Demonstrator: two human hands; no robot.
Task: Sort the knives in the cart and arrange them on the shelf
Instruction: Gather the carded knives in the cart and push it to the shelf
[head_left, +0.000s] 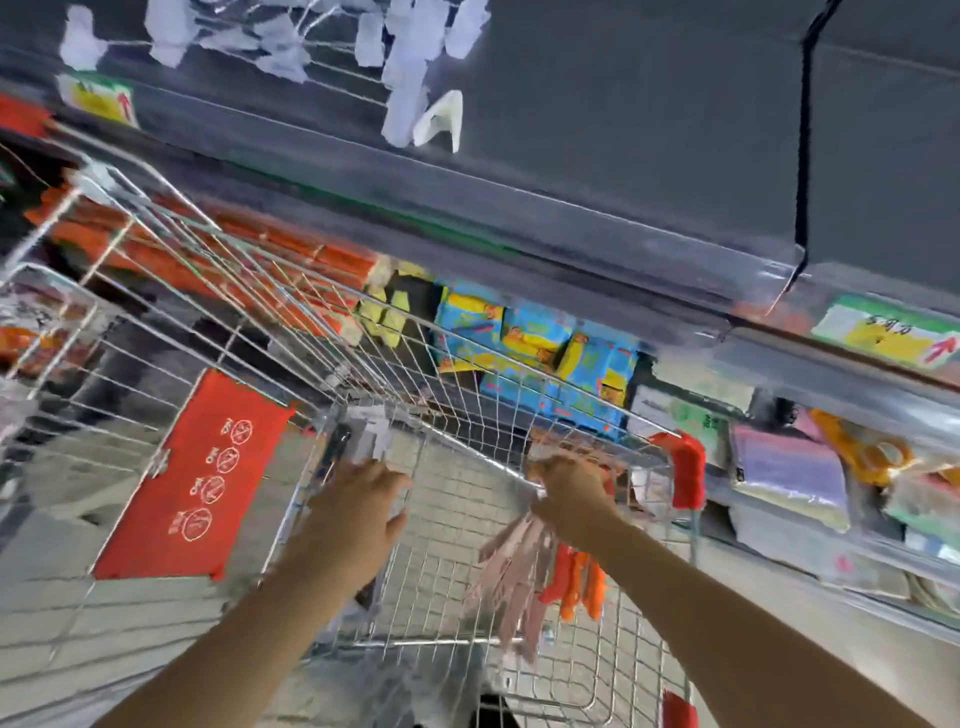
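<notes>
Now both hands are inside the cart (467, 447). The right hand (571, 491) grips a bundle of knives (519, 566), long axis pointing to lower left; the shelf (810, 499) lies right. The left hand (353, 514) rests half-open on grey packs (371, 431), grip unclear.

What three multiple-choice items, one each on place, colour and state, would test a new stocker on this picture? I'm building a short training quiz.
1. Where are both hands?
A. On the shelf
B. Inside the wire cart
C. On the floor

2. What colour are the handles beside the right hand?
A. Orange
B. Green
C. Black

3. What is the right hand doing?
A. Hanging empty
B. Pointing upward
C. Gripping a bundle of packaged knives

Key: 1 B, left hand and right hand reach into the cart; 2 A, orange handles; 3 C, fingers closed on the bundle.
</notes>
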